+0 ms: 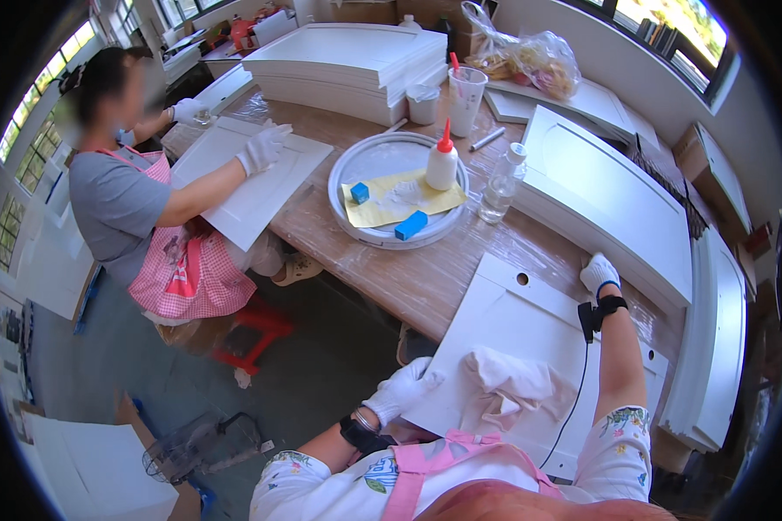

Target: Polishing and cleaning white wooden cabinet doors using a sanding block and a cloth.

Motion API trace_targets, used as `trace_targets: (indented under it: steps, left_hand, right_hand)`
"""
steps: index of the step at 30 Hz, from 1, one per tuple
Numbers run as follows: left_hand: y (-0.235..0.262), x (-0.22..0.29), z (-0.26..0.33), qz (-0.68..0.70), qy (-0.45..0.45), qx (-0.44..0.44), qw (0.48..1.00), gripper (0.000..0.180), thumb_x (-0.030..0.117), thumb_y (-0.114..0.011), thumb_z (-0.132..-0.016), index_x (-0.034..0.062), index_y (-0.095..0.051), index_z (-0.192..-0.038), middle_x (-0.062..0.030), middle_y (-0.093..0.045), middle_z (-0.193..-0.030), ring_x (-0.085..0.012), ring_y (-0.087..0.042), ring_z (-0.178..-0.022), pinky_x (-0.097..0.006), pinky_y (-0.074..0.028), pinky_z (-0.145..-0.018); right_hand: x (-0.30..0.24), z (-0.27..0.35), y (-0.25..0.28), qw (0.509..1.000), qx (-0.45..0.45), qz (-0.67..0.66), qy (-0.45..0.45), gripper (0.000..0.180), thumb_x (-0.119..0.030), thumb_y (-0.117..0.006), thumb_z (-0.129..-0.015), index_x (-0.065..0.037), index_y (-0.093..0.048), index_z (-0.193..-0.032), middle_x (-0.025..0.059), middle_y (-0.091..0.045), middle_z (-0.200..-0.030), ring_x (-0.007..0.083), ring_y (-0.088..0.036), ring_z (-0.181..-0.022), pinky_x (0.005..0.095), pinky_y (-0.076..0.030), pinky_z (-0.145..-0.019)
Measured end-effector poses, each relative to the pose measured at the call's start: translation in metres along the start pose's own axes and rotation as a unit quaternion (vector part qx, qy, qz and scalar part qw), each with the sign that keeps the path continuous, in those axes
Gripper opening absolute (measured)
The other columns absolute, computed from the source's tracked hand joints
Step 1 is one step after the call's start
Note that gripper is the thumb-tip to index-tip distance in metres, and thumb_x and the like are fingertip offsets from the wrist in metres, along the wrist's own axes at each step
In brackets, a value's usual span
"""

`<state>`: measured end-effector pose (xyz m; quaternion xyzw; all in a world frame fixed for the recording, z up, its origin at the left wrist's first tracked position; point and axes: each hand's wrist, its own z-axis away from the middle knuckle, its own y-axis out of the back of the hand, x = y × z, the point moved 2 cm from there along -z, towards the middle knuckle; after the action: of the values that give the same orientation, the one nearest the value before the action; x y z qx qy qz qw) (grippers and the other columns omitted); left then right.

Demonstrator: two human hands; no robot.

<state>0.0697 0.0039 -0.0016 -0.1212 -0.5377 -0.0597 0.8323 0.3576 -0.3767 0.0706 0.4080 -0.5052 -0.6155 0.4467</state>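
A white cabinet-door panel with a recessed middle and round holes lies before me, over the table's near edge. My left hand, in a white glove, is closed round the panel's left edge. A crumpled white cloth rests on the panel, to the right of that hand. My right hand, also gloved, is curled closed beyond the panel's far side, next to a stack of white panels. Whatever it may hold is hidden. A black strap with a cord sits on my right wrist.
On the wrapped table stand a round tray with a glue bottle and blue blocks, a clear bottle and a cup. At the left a seated co-worker handles another panel.
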Motion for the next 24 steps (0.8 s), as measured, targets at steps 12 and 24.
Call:
trace_targets:
  steps: [12, 24]
  left_hand:
    - [0.023, 0.044, -0.003, 0.001, -0.004, 0.079, 0.997, 0.052, 0.020, -0.058, -0.097, 0.0063, -0.039, -0.144, -0.0112, -0.066, -0.106, -0.0160, -0.065, -0.092, -0.032, -0.054, -0.081]
    - [-0.002, 0.045, -0.023, -0.296, -0.055, 0.045, 0.952, 0.081, 0.046, -0.058, -0.092, 0.0150, -0.019, -0.155, -0.0219, -0.051, -0.140, -0.0362, -0.053, -0.126, -0.041, -0.040, -0.104]
  right_hand:
    - [0.041, 0.044, 0.011, 0.968, 0.125, -0.215, 0.017, 0.027, -0.030, -0.061, -0.084, -0.007, -0.067, -0.095, 0.0156, -0.069, -0.084, 0.0317, -0.066, -0.080, 0.0393, -0.050, -0.074]
    - [0.164, 0.141, -0.005, 0.809, 0.135, -0.567, -0.074, 0.008, -0.014, -0.044, -0.097, -0.007, -0.049, -0.096, 0.0034, -0.056, -0.067, 0.0111, -0.047, -0.048, 0.0276, -0.042, -0.045]
